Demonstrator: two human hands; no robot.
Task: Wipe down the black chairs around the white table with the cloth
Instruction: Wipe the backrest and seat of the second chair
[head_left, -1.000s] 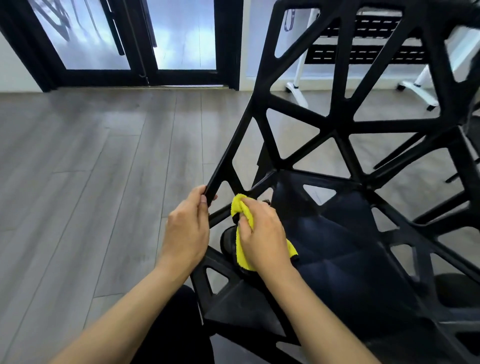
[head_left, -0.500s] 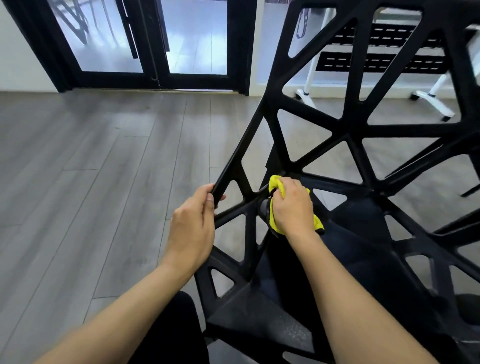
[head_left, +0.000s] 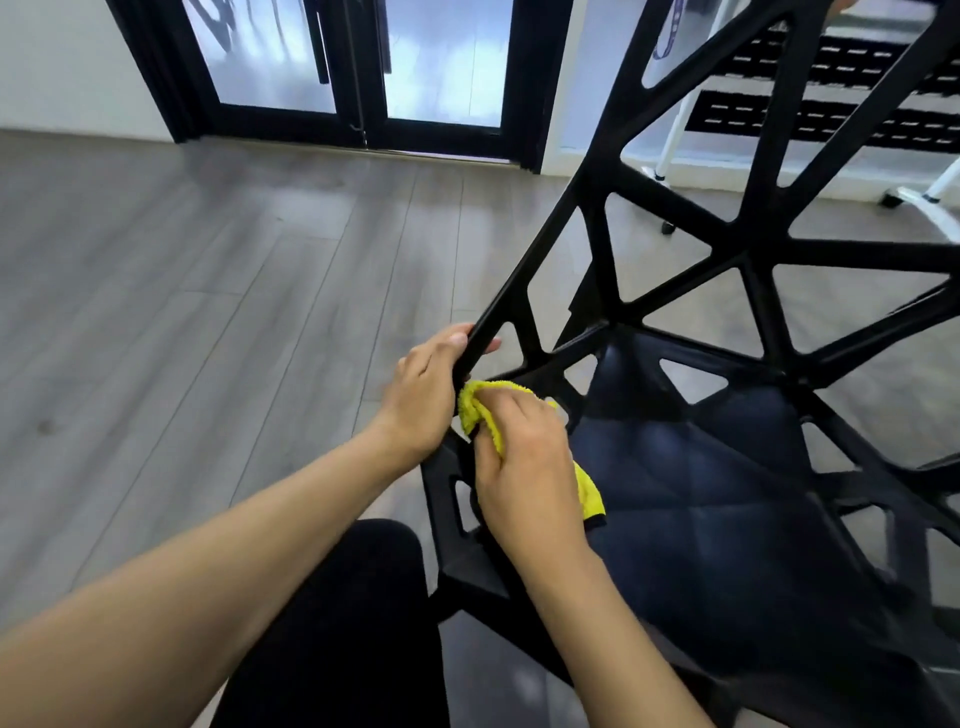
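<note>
Near the middle of the frame, two hands work on a black plastic chair (head_left: 717, 467) with triangle holes.

Left hand (head_left: 421, 400) grips the chair's side bar. Right hand (head_left: 524, 473) holds a fluffy yellow cloth (head_left: 480, 405) tight and presses it on the chair frame, just beside the left hand. Grey wood floor (head_left: 208, 312) fills the left of the frame.

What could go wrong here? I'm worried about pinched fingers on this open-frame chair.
1. The right hand pushes the yellow cloth among the black chair's triangular openings; fingers or cloth could snag.
2. The left hand grips only one edge strut, so hard wiping might shift the chair.
</note>
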